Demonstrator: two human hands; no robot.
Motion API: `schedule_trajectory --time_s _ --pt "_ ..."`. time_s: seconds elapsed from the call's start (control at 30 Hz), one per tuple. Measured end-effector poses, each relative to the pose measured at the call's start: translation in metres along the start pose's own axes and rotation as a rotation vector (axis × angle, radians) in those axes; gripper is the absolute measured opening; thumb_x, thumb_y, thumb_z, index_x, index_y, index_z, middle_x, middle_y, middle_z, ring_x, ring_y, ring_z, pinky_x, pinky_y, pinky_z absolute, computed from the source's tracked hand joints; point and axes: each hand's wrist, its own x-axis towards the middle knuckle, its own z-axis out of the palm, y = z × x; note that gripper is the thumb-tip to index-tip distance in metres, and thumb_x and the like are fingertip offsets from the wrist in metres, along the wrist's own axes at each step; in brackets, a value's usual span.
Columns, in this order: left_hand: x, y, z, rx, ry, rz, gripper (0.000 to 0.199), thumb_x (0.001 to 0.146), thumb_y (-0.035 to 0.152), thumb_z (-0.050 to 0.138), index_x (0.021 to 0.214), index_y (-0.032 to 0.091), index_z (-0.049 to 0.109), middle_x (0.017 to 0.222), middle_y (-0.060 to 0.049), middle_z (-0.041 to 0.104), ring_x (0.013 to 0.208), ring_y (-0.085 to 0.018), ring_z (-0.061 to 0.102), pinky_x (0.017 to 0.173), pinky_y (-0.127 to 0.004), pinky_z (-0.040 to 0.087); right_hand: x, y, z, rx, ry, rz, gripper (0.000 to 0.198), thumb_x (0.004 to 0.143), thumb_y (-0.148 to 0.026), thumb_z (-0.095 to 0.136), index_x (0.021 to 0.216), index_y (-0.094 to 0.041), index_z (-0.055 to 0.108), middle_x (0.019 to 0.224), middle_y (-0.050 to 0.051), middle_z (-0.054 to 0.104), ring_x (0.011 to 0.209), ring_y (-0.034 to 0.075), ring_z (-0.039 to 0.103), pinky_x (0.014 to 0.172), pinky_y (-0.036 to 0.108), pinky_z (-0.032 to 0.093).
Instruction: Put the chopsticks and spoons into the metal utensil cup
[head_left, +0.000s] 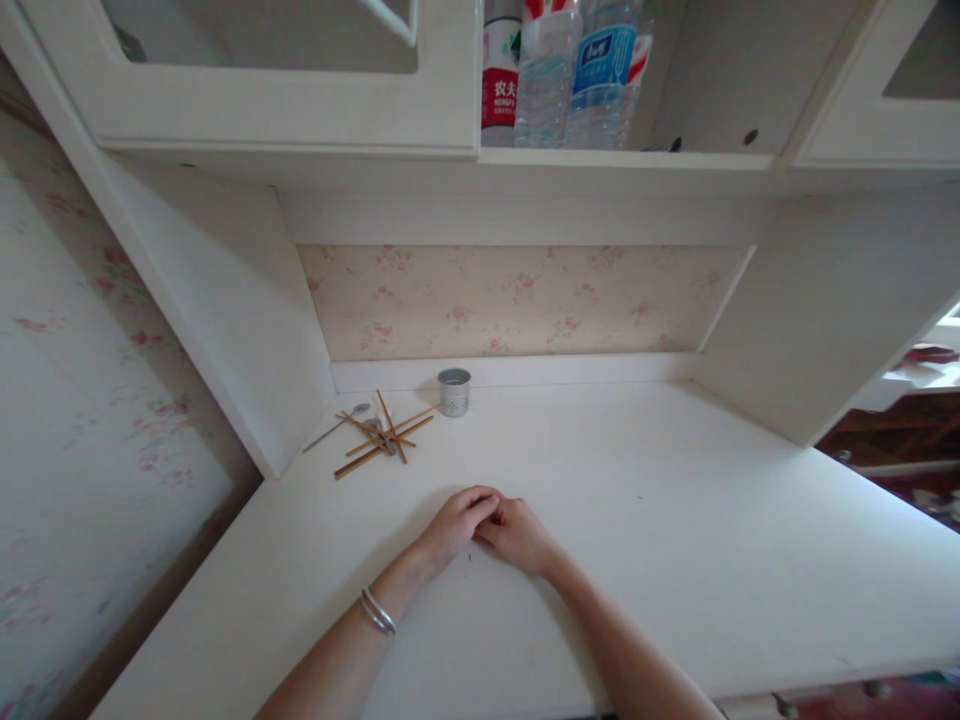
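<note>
One gray cup (454, 394) (bottom hidden), sticks (358, 462) nearby, bottles (546, 105) in cupboard (727, 75)

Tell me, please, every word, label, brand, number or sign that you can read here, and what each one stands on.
"农夫": on the red-labelled bottle.
Latin letters beneath it, apparently "NONGFU": same label, slightly blurred.
The line below those: too small to read.
White lettering on the blue-labelled bottle: too blurred to read.

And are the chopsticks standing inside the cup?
No, the chopsticks lie crossed on the desk, left of the cup.
</note>
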Motion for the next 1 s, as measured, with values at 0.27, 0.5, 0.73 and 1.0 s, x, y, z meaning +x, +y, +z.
schedule_trajectory --time_s 0.27,0.5,0.73,1.0 --pt "-0.0005 -0.0004 -0.0004 0.013 0.026 -0.005 0.027 0.08 0.034 0.057 0.097 0.015 0.068 0.093 -0.005 0.067 0.092 -0.019 0.057 0.084 -0.029 0.042 -0.0004 0.0 0.0006 -0.012 0.0 -0.001 0.019 0.078 -0.025 0.051 0.076 -0.016 0.067 0.067 0.0 0.063 0.059 0.012 0.052 0.052 0.021 0.034" --pt "0.0 -0.0001 -0.001 0.026 0.021 -0.006 0.028 0.08 0.036 0.057 0.094 0.015 0.068 0.092 -0.005 0.067 0.09 -0.019 0.057 0.083 -0.029 0.042 0.0006 0.005 0.003 -0.04 -0.001 0.007 0.02 0.079 -0.027 0.051 0.076 -0.016 0.067 0.063 0.0 0.061 0.056 0.012 0.051 0.051 0.021 0.033" --pt "0.0003 -0.0009 -0.0009 0.036 0.023 0.005 0.027 0.08 0.036 0.056 0.093 0.016 0.068 0.091 -0.004 0.067 0.089 -0.018 0.057 0.082 -0.028 0.042 0.0003 0.004 0.0021 -0.039 -0.002 0.004 0.019 0.079 -0.026 0.051 0.074 -0.016 0.067 0.063 0.0 0.062 0.055 0.012 0.05 0.051 0.021 0.032" --pt "-0.0007 0.0043 0.0004 0.045 0.024 -0.025 0.028 0.079 0.036 0.057 0.095 0.016 0.068 0.092 -0.005 0.068 0.09 -0.019 0.057 0.084 -0.03 0.042 -0.0013 -0.0022 -0.0017 -0.059 -0.014 0.014 0.019 0.079 -0.025 0.05 0.071 -0.016 0.065 0.059 -0.001 0.058 0.053 0.011 0.048 0.048 0.021 0.029"
